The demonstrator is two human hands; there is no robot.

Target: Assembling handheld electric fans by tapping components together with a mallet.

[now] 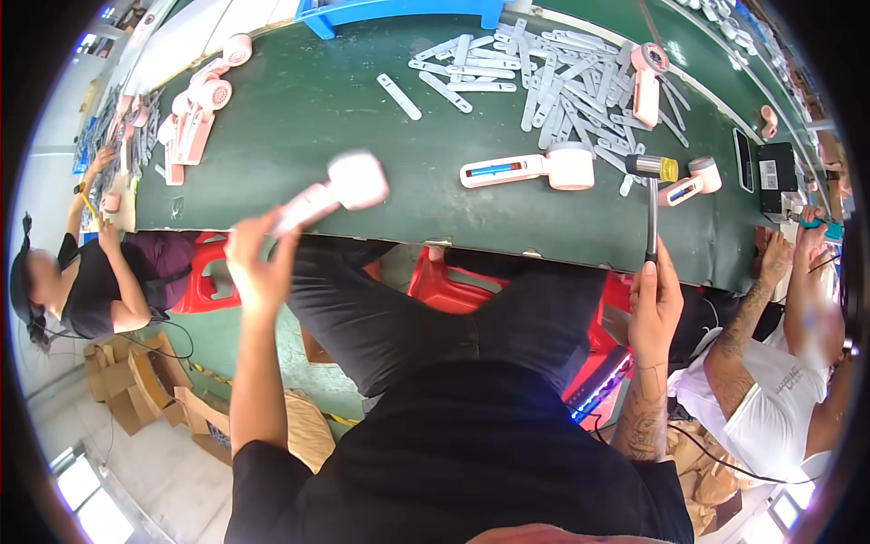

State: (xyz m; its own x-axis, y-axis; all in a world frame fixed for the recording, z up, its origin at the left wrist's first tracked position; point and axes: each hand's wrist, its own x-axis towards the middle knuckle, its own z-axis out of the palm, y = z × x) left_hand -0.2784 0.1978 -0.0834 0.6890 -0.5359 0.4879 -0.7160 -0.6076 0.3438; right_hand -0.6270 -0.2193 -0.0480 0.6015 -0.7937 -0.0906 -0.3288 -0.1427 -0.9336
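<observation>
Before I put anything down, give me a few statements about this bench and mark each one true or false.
1. The left hand holds a pink device. True.
2. The right hand holds scissors. False: it holds a hammer with a yellow face.
3. Many grey strips lie heaped on the green table. True.
4. The blue stand is at the table's near edge. False: it is at the far side.
5. An open-handled pink unit with a blue part showing lies on the table. True.

Green surface [290, 100], red plastic stools [444, 288]. Green floor [222, 343], yellow-black tape [210, 374]; bright panes [102, 517] lower left, lower right.
</observation>
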